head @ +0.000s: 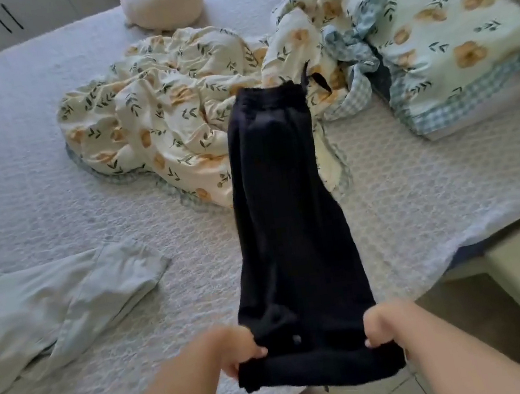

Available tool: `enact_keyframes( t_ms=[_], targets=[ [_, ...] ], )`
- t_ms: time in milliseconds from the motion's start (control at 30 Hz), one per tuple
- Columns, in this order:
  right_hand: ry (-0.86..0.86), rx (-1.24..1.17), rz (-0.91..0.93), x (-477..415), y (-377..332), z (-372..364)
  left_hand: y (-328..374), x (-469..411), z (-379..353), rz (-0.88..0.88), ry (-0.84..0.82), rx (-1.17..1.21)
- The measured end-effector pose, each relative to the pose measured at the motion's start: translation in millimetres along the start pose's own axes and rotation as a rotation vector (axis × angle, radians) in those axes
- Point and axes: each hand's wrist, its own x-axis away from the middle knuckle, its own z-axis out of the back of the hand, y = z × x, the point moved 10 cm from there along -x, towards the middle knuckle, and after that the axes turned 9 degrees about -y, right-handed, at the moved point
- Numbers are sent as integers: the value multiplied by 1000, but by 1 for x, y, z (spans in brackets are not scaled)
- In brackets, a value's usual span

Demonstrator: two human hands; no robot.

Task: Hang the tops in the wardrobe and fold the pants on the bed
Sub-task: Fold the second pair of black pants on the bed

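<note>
At near edge of bed (47,196), your left hand (240,353) and right hand (383,325) each grip one side of black pants (287,226), fingers curled into cloth. Pants stretch away from you, far end over floral quilt (154,118). Pale blue garment (48,308) lies flat on bed at your left.

no readable text, labels, brands or numbers anywhere, one small pale mark (296,338) on the black pants (290,226), lower centre of frame, too blurred to read
</note>
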Motion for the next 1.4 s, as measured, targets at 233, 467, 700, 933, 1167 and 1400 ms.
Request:
enact_keyframes(
  t_ms=[233,467,700,933,1167,1400],
  targets=[
    [449,-816,168,112,39,172,112,134,124,-321,486,86],
    [1402,-1116,561,243,52,254,181,313,188,-1082,1008,470],
    [192,-804,88,-18,11,-23,18,33,52,-236,339,-114],
    [-184,-825,38,-65,-8,-135,-82,-59,-39,1,117,-126],
    [-138,-1055,108,-74,0,-108,-46,-45,-5,-131,205,-19],
    [391,-1150,189,-69,31,-46,-9,-33,27,-412,397,280]
  ],
)
